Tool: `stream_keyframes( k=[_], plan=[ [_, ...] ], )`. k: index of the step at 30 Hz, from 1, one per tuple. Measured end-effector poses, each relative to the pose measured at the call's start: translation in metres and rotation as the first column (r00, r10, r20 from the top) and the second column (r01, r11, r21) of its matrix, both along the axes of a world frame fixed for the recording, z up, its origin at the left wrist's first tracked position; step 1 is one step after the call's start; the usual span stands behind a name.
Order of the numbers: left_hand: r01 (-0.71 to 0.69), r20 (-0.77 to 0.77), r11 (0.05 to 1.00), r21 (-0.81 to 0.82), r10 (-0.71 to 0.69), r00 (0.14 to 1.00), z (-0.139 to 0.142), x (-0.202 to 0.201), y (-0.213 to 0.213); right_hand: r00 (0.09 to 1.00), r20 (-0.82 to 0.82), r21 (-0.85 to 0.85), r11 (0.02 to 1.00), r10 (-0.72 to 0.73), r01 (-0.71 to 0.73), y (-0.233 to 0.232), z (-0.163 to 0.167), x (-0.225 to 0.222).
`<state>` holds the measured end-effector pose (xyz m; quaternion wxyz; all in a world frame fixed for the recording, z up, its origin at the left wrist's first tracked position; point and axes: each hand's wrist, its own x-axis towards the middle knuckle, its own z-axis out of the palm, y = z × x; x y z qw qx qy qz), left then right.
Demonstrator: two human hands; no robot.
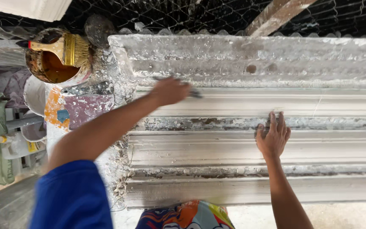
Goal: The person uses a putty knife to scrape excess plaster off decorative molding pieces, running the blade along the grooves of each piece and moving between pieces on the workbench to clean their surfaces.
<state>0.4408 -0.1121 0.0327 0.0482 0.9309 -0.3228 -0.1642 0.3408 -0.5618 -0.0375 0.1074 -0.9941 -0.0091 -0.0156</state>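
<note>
While the left hand (169,90) pinches a thin dark tool (193,92) against the far channel of the long white moulding (250,146), the right hand (273,136) rests spread flat mid-ridge. Channels look smooth; ridges remain crusted, apparently uncleaned. Brush (62,48) sits on bucket (47,68), far left.

The left hand (169,90) grips what seems a blurred scraper (193,92) near the white ridged mould's (318,146) left end, while the right hand (273,136) lies flat mid-mould.

A brush (64,48) is lying across a tin (54,59) at upper left, just left of the long moulding (255,148) filling the frame's right.
</note>
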Motion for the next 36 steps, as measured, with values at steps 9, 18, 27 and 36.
stream_keyframes(
  k=[9,18,27,36],
  plan=[
    [0.024,-0.034,0.991,0.134,-0.020,0.999,0.008,0.007,0.011,1.000,-0.014,-0.006,1.000,-0.020,0.020,0.003,0.003,-0.001],
    [0.185,0.055,0.953,0.238,-0.204,0.978,0.032,-0.001,-0.011,0.997,-0.067,-0.041,0.999,-0.031,0.029,0.000,-0.005,0.003],
    [0.116,0.236,0.993,-0.033,-0.105,0.966,0.024,0.053,-0.180,0.999,-0.041,-0.023,0.999,-0.027,0.026,0.001,0.002,0.003],
    [0.255,0.372,0.917,0.308,-0.363,0.855,0.025,0.002,-0.028,0.995,-0.094,-0.043,0.999,-0.021,0.017,0.007,-0.001,0.002]
  ],
)
